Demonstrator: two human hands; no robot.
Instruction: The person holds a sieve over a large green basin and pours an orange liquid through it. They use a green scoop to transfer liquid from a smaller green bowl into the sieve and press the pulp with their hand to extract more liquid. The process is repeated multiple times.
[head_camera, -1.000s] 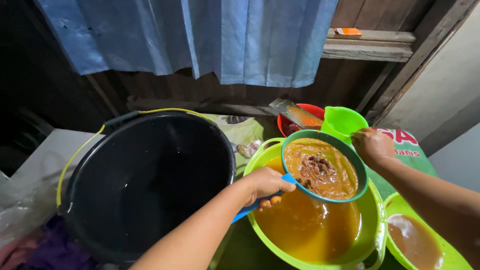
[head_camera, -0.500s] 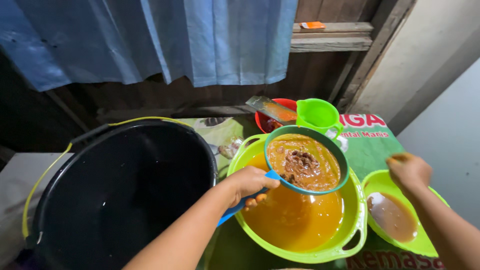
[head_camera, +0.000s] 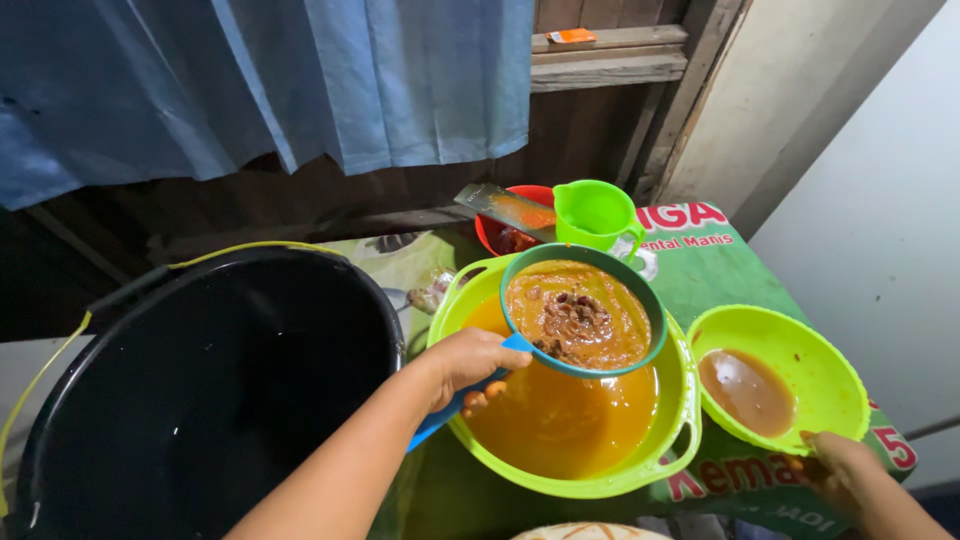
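1. Fingers of the right hand (head_camera: 850, 478) had come down to the near rim of the small green bowl (head_camera: 782, 376). A second before, that hand had been up by the far edge of the strainer; now it rested on the bowl, though whether the grip had closed on the rim I could not tell, since the fingers were cut off at the frame's edge.
2. Left hand (head_camera: 470, 362) stayed wrapped around the blue handle (head_camera: 455, 405), its grip closed tight, as it had been throughout.
3. Just beyond that grip, the teal strainer (head_camera: 585, 312) sat tilted over the large green basin (head_camera: 570, 410), holding brown pulp and seeds; amber liquid filled the basin beneath it.
4. A little brown liquid lay in the small green bowl, right of the left grip and beside the basin on the printed green surface (head_camera: 720, 270).
5. Left of the left grip stood a big black bucket (head_camera: 200, 390) with a yellow bail, dark inside.
6. Farther off, behind the strainer, were a green jug (head_camera: 595, 212) and a red bowl (head_camera: 510, 228) with a flat utensil laid across it.
7. Farthest away hung a blue curtain (head_camera: 300, 80) over wooden boards.
8. With only one hand left on the strainer, the other seemed freed for the small bowl.
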